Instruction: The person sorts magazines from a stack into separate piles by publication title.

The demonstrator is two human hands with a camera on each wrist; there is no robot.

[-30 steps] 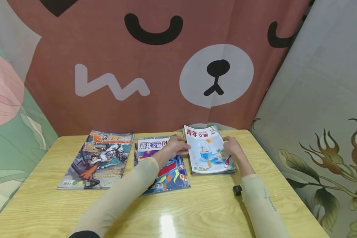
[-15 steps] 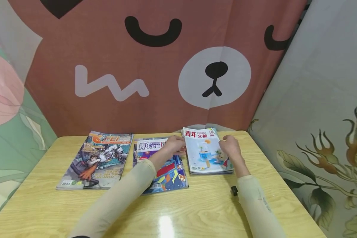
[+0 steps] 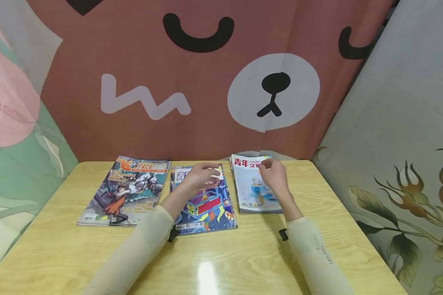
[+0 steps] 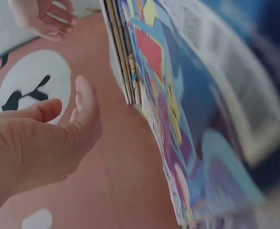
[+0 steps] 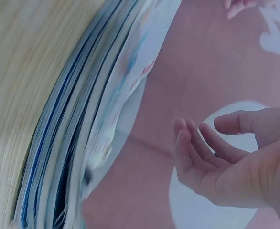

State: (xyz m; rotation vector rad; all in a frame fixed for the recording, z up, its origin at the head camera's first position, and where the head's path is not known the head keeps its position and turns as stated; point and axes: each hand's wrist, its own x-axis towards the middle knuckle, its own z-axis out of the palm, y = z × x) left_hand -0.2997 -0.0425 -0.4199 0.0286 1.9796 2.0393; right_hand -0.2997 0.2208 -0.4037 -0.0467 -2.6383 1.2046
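Observation:
My left hand [image 3: 199, 179] hovers over the middle magazine [image 3: 208, 211], which has a purple and blue cover. In the left wrist view the fingers of that hand are loosely bent, with nothing between them. My right hand [image 3: 275, 176] is above the upper right part of the right-hand stack of magazines [image 3: 249, 186], whose top cover is white and pale blue with red lettering. From the right wrist view, its fingers are relaxed and hold nothing, apart from the stack. Several magazine edges [image 5: 78, 124] show there, one on another.
Another magazine [image 3: 127, 192] with a comic-style cover lies at the left of the wooden table [image 3: 133, 262]. Behind the table hangs a brown-red cloth [image 3: 151, 139] with a bear face. A grey flowered cloth [image 3: 391, 135] borders the right side.
Both hands have left the sides of the right-hand stack. The left hand has moved left over the middle magazine; the right hand has lifted and moved left above the stack.

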